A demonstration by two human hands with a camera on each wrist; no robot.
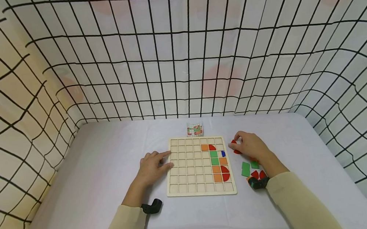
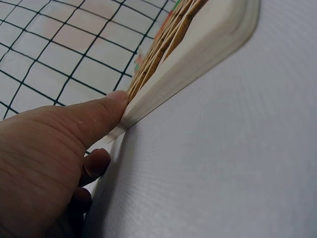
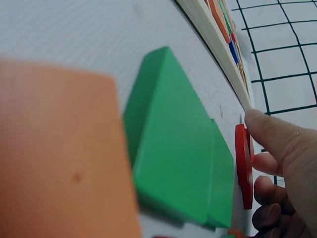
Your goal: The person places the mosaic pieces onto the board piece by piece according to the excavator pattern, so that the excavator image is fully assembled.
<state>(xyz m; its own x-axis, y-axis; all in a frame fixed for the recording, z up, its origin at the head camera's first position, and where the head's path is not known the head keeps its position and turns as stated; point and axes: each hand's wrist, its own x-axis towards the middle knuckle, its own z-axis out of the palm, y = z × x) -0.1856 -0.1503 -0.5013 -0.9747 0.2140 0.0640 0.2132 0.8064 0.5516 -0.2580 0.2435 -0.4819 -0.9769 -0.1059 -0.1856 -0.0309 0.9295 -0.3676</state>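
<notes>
A pale wooden grid board (image 1: 191,193) lies on the white cloth, with orange, green, red and blue flat pieces set in its right-hand cells. At its left edge is my left hand (image 1: 152,167), index finger and thumb extended onto the rim; the left wrist view shows the thumb (image 2: 106,111) against the board's side (image 2: 183,74). Just right of the board, my right hand (image 1: 251,145) pinches at a red piece (image 1: 233,141) between thumb and index finger. Another red piece (image 3: 242,166) lies right under those fingers in the right wrist view.
Loose green pieces (image 1: 246,169), red pieces (image 1: 255,174) and orange ones lie near my right wrist. Behind the board stands a small patterned card (image 1: 195,129). A black wire grid (image 1: 178,59) encloses the back and sides of the table.
</notes>
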